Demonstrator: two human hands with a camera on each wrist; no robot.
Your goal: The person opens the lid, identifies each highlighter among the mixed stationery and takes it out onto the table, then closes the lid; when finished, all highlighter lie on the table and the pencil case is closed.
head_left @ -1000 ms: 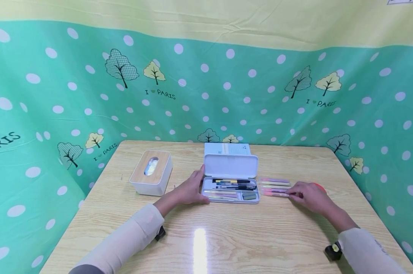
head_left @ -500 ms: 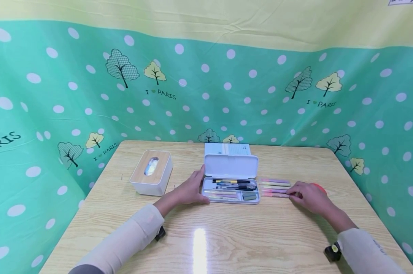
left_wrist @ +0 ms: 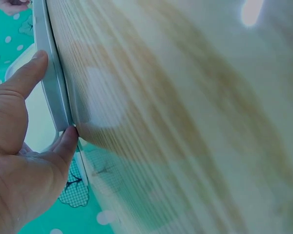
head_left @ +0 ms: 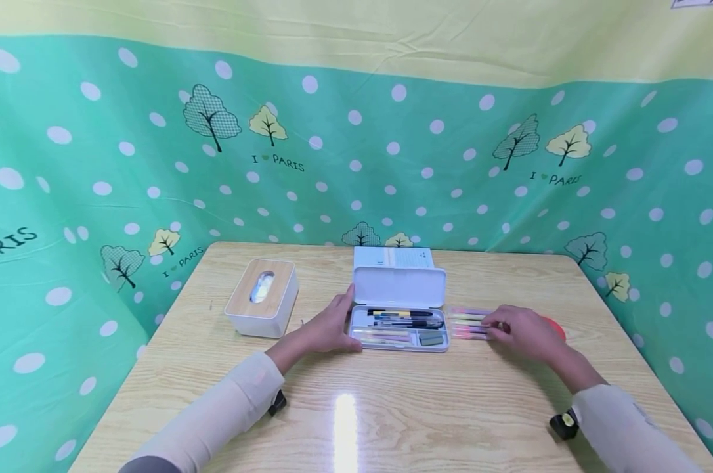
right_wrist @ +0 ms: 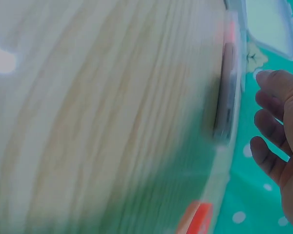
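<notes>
A white pencil case [head_left: 399, 349] lies with its lid [head_left: 399, 287] raised, holding several pens [head_left: 412, 324], pastel markers [head_left: 386, 336] and a grey-green eraser [head_left: 431, 338]. My left hand [head_left: 331, 326] grips its left end, thumb at the front and a finger up by the lid. The left wrist view has the thumb [left_wrist: 33, 73] on the front wall. Right of the case lie several pastel markers [head_left: 467, 323] in a clear sleeve. My right hand [head_left: 524, 334] hovers over their right ends, fingers loosely bent; the right wrist view shows nothing between its fingers [right_wrist: 268, 124].
A white tissue box [head_left: 262, 299] with a wooden top stands at the left. Behind the raised lid is a light blue box [head_left: 392, 256]. A red-orange object [head_left: 556, 327] lies partly behind my right hand. A patterned curtain [head_left: 356, 164] hangs behind the wooden table [head_left: 309, 420].
My right hand has moved left and slightly up from the markers' right ends, where its fingertips were at the nearest marker. More of the red-orange object shows. My left hand has not moved.
</notes>
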